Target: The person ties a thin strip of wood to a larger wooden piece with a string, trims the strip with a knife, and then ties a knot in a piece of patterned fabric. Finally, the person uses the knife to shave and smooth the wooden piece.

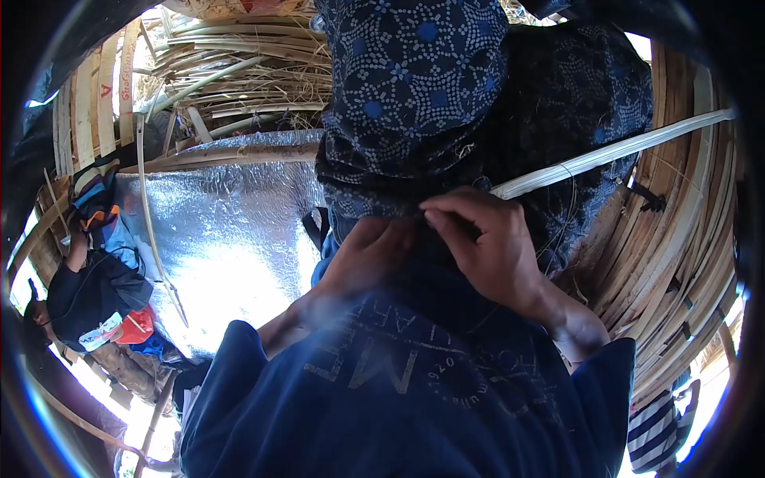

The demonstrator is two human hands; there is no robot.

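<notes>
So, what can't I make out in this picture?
All in the head view:
Left hand: its fingertips are lost in shadow.
Right hand: anything pinched is too small and dark.
Patterned cloth: cut off by the top edge.
Red lettering: too small to read surely.

Silvery foil matting [215, 199] (bright glare)

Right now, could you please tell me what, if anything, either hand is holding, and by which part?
I cannot tell: the pale strip runs up to the right hand, but any grip is hidden; the left hand is shadowed.
</notes>
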